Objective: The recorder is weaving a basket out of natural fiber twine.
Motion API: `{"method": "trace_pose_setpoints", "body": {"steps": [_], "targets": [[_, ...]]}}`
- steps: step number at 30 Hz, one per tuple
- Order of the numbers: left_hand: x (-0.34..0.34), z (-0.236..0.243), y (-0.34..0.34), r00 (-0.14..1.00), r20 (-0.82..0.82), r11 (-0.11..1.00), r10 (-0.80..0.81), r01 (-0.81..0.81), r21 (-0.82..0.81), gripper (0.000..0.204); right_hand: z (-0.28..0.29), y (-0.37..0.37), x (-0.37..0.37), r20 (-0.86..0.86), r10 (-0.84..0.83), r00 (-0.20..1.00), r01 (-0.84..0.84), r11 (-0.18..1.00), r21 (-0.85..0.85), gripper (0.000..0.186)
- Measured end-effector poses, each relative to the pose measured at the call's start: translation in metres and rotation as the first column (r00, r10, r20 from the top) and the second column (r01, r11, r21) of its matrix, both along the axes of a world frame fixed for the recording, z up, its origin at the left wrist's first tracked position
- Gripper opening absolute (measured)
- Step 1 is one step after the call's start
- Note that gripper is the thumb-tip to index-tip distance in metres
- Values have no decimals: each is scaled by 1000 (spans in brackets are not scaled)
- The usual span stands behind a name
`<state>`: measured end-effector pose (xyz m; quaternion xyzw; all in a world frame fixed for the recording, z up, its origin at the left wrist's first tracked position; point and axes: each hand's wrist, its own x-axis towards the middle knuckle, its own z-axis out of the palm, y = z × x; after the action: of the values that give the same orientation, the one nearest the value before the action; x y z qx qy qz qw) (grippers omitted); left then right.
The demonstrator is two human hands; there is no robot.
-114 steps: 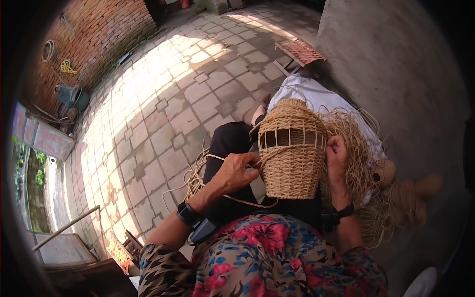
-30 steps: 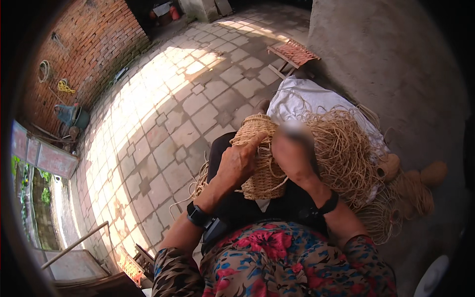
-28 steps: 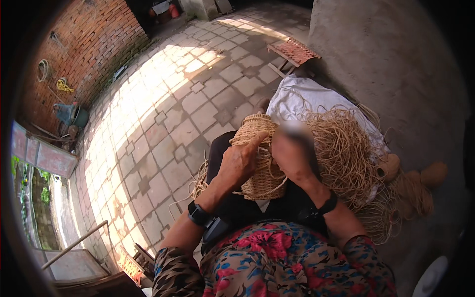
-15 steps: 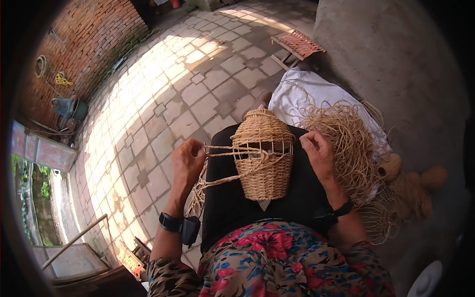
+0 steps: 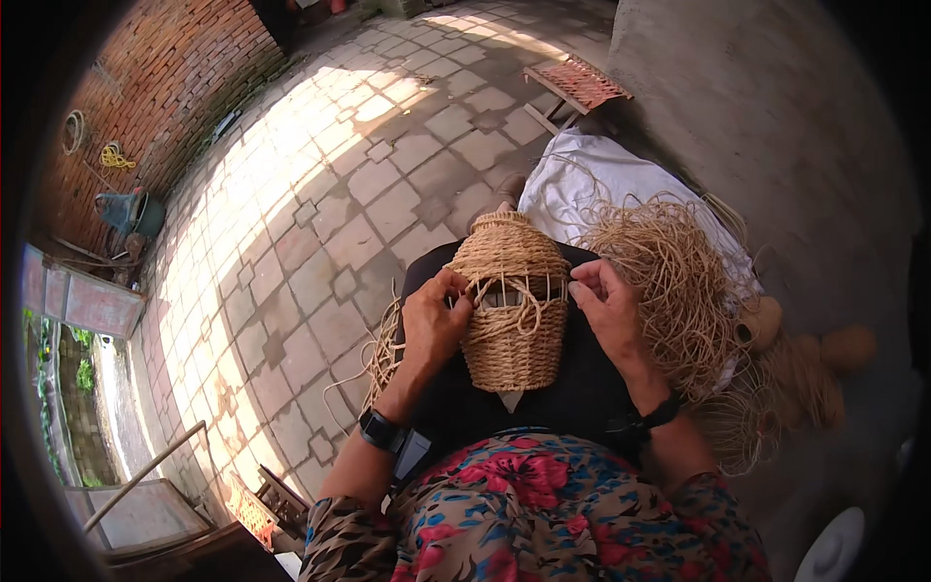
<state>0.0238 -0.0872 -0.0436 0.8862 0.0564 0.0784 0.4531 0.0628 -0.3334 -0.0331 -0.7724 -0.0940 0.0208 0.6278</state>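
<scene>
A small woven straw basket (image 5: pixel 514 344) rests on my lap, tapering toward a narrower top. Across its middle runs an unwoven band where bare upright stakes show, and a loop of twisted cord (image 5: pixel 524 307) lies over the front of it. My left hand (image 5: pixel 436 320) is closed at the basket's left edge, pinching the straw cord; the fingertips are partly hidden. At the right edge, my right hand (image 5: pixel 613 310) has its fingers bent and its thumb a little apart, the tips touching or very near the stakes.
A large heap of loose straw cord (image 5: pixel 669 281) lies on a white sheet (image 5: pixel 572 184) to my right. Small round woven pieces (image 5: pixel 758 322) sit beside it. A folding stool (image 5: pixel 579 82) stands ahead by the wall. More cord (image 5: pixel 383 344) hangs left of my lap.
My left hand has come in from the left to the basket's edge, and the cord stretched between them has shortened. The right hand has shifted slightly left, onto or close against the basket.
</scene>
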Motion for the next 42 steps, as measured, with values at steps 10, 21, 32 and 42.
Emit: {"method": "trace_pose_setpoints", "body": {"steps": [10,21,32,42], "targets": [[2,24,-8,1000,-4,996,-6,6,92,20,-8,34,3,225,-34,974,100,953,-287,21],[6,24,-15,999,33,934,15,-26,356,24,-5,34,3,238,11,971,53,964,-259,21],[9,9,41,991,-135,997,15,-24,-67,24,-5,25,8,114,55,992,-31,979,-201,18],[12,5,80,992,-97,350,86,-121,-929,25,-4,20,12,81,110,991,-94,979,-182,15]]}}
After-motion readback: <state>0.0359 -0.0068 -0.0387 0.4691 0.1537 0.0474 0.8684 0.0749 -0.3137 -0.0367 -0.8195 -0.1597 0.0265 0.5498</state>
